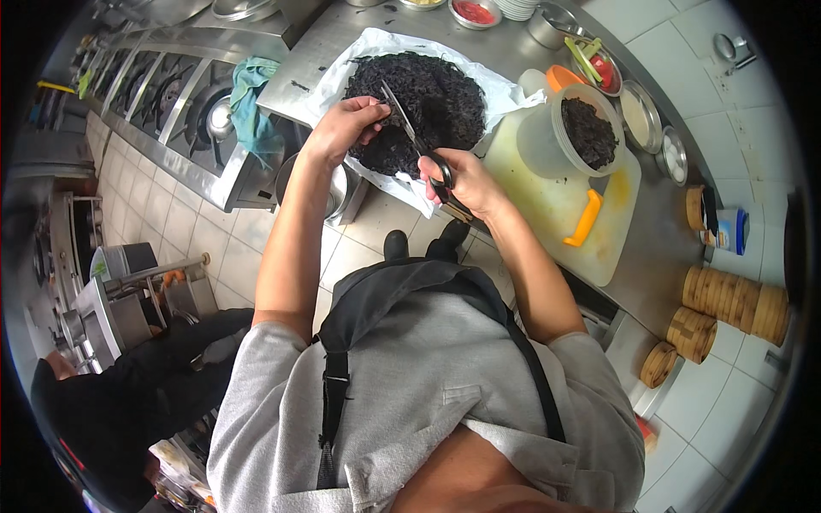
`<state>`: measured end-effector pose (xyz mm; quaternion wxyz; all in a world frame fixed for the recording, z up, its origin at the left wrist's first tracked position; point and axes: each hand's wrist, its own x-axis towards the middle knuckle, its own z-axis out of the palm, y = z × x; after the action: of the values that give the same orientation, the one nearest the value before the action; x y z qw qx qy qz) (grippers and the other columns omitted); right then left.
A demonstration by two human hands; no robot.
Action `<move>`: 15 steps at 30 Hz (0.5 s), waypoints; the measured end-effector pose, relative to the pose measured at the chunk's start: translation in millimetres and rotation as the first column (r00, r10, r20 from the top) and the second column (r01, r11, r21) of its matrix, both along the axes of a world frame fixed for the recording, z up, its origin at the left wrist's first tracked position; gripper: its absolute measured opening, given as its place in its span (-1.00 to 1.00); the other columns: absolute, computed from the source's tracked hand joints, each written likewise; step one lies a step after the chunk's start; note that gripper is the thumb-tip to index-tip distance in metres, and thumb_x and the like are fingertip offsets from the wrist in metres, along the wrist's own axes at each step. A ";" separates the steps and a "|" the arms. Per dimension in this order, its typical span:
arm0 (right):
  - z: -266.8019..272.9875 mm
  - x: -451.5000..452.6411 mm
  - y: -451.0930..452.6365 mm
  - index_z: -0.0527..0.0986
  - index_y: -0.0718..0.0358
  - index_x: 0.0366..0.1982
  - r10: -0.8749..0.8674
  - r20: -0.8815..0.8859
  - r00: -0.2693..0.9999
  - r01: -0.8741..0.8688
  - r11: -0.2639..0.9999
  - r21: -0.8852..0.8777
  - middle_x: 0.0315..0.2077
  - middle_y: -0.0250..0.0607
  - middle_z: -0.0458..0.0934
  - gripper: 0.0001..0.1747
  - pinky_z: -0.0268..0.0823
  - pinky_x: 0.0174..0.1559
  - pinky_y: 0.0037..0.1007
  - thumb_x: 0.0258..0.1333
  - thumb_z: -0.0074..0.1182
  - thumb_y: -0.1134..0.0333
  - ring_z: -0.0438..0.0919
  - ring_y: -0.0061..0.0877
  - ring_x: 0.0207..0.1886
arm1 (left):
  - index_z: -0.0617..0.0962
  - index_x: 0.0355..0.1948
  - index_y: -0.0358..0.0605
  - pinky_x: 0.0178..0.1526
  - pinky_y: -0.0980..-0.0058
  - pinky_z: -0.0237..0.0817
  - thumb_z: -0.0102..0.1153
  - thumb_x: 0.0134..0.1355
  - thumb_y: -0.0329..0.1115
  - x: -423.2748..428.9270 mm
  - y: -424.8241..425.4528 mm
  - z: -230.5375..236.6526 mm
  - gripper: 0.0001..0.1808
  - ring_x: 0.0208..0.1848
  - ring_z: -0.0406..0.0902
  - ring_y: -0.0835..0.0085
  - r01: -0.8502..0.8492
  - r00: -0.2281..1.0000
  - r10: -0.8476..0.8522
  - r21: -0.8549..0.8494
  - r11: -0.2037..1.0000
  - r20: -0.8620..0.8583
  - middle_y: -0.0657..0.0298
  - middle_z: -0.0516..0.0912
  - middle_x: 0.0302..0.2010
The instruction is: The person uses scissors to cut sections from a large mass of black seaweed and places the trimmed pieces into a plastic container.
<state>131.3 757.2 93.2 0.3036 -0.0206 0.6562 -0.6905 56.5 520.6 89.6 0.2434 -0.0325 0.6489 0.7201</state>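
Note:
A heap of dark, stringy food (442,96), perhaps seaweed or fungus, lies on a white plastic bag (500,86) at the steel counter's edge. My right hand (465,179) grips the black handles of a pair of scissors (401,112), whose blades point up and left over the heap. Close to the blades, my left hand (346,125) has its thumb and fingers pinched together over the heap's left side; a small dark bit seems to be between them, partly hidden. Right of the heap, a clear plastic tub (545,138) holds more dark pieces.
The tub stands on a cutting board (558,218) beside an orange-yellow handle (584,218). Metal bowls of ingredients (474,13) line the counter's back. A gas range (192,122) with a teal cloth (253,102) is at left. Bamboo steamers (734,301) stand right. Another person (128,391) is at lower left.

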 end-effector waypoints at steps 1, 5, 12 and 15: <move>-2.0 1.5 -2.3 0.53 0.25 -0.39 -0.031 0.011 0.999 0.031 0.999 0.006 -0.61 -0.35 0.53 -0.56 0.29 -0.51 -0.60 0.23 0.24 -0.02 0.47 -0.68 -0.58 | 0.61 -0.37 -0.02 -0.44 0.69 0.17 0.22 0.31 -0.22 -1.4 -0.3 -2.1 -0.85 -0.51 0.39 0.71 0.005 1.000 -0.005 -0.016 1.000 -0.002 0.48 0.55 -0.51; -2.5 5.0 -6.4 0.52 0.25 -0.40 -0.091 0.053 0.994 0.089 0.995 0.040 -0.64 -0.40 0.50 -0.59 0.23 -0.56 -0.63 0.20 0.29 0.02 0.42 -0.72 -0.62 | 0.60 -0.38 -0.03 -0.45 0.66 0.18 0.22 0.30 -0.22 -2.5 2.2 -11.2 -0.84 -0.50 0.39 0.70 -0.008 1.000 0.009 -0.104 0.995 0.007 0.47 0.54 -0.51; -3.7 13.7 -4.8 0.52 0.24 -0.37 -0.091 0.110 0.990 0.076 0.988 0.131 -0.59 -0.42 0.52 -0.64 0.20 -0.56 -0.62 0.21 0.29 0.08 0.42 -0.74 -0.59 | 0.56 -0.41 -0.03 -0.44 0.65 0.18 0.27 0.28 -0.21 -0.5 -0.1 -3.3 -0.80 -0.51 0.37 0.69 -0.063 0.996 0.046 -0.251 0.966 -0.073 0.47 0.53 -0.51; 10.5 24.3 0.7 0.52 0.24 -0.35 -0.072 0.033 0.997 0.067 0.992 0.110 -0.57 -0.43 0.53 -0.69 0.22 -0.51 -0.62 0.22 0.30 0.14 0.44 -0.75 -0.56 | 0.55 -0.41 -0.03 -0.43 0.65 0.18 0.27 0.28 -0.22 -3.2 0.6 6.5 -0.80 -0.50 0.37 0.70 -0.119 0.984 0.085 -0.221 0.968 -0.158 0.48 0.52 -0.51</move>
<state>155.6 757.9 103.7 0.2922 0.0318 0.6875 -0.6640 53.4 521.3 96.1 0.1520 -0.0403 0.7413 0.6525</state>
